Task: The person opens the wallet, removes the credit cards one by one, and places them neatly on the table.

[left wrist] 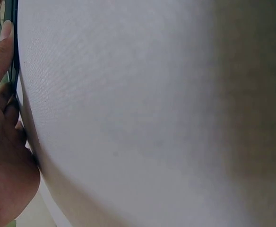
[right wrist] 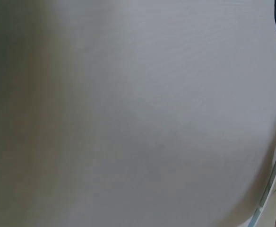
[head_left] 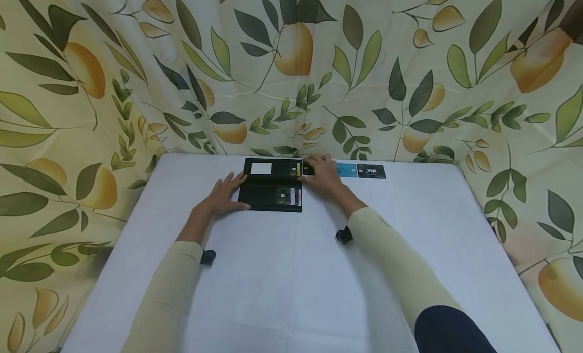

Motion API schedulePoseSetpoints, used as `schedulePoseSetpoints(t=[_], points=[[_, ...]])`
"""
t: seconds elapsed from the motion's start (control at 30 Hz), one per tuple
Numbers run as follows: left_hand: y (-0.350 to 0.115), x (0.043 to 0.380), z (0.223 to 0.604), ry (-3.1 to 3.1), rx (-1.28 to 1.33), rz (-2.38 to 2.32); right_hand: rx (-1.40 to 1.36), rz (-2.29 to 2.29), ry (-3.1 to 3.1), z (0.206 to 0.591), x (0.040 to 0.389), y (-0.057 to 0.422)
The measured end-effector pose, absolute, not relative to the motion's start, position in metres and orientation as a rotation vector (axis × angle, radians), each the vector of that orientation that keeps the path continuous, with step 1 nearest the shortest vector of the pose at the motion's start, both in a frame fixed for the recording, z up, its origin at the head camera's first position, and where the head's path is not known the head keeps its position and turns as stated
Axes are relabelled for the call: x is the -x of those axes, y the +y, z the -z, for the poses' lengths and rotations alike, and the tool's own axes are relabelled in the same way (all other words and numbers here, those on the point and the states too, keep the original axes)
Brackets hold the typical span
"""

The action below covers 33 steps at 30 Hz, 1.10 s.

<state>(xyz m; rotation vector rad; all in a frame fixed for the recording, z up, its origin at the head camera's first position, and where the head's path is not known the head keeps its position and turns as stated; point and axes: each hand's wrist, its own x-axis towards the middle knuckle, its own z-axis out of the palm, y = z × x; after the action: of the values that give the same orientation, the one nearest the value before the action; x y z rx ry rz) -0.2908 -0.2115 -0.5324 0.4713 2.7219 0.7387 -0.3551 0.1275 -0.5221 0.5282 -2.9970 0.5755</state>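
Note:
A black wallet point(head_left: 268, 182) lies unfolded at the far side of the table. Its upper half has a white window and a card point(head_left: 293, 168) at the right; more cards point(head_left: 287, 196) stick out of the lower half's slots. My left hand point(head_left: 223, 195) rests on the wallet's left edge, fingers spread and thumb near the lower corner. My right hand point(head_left: 322, 174) is at the upper right edge, thumb tip touching the wallet and fingers over a black card point(head_left: 307, 169). Whether it pinches that card I cannot tell. In the left wrist view, my thumb point(left wrist: 4, 35) lies against the wallet's edge.
Right of my right hand, a blue card point(head_left: 347, 170) and a black card marked "Vip" point(head_left: 371, 171) lie in a row along the back edge. A white cloth covers the table point(head_left: 273, 282). Behind it hangs a fruit-and-leaf patterned curtain point(head_left: 291, 105).

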Motion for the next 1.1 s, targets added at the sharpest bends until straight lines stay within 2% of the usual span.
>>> schedulePoseSetpoints(t=[1.1], points=[[-0.211,0.290,0.530,2.719,-0.466,-0.728,-0.583,-0.454,-3.080,0.519,0.370,0.103]])
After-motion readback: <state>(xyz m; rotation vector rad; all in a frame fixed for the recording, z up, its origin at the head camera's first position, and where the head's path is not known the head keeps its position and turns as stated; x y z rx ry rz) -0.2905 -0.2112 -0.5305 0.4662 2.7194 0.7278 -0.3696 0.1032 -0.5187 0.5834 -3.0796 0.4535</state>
